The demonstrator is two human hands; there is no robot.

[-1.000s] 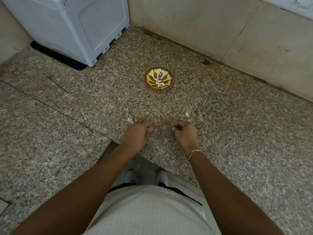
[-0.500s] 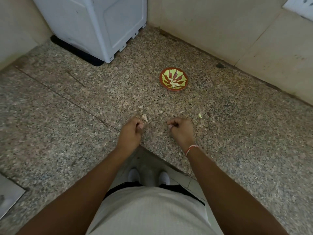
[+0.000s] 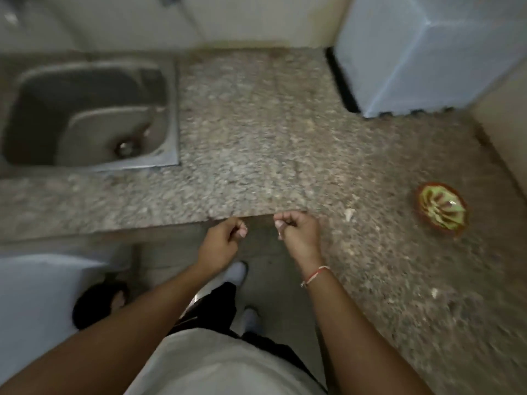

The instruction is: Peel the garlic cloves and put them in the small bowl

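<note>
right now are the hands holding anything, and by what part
Cannot be told for sure. Both the left hand and right hand are curled, but blur hides whether either pinches anything.

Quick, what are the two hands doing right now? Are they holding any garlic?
Left hand: fingers curled; too blurry to tell if it holds anything.
Right hand: fingers curled, pinching something small and pale; too blurry to say if it is garlic.

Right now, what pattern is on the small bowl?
Green-yellow petal shapes radiating on red-brown, small bowl; head view, somewhat blurred.
</note>
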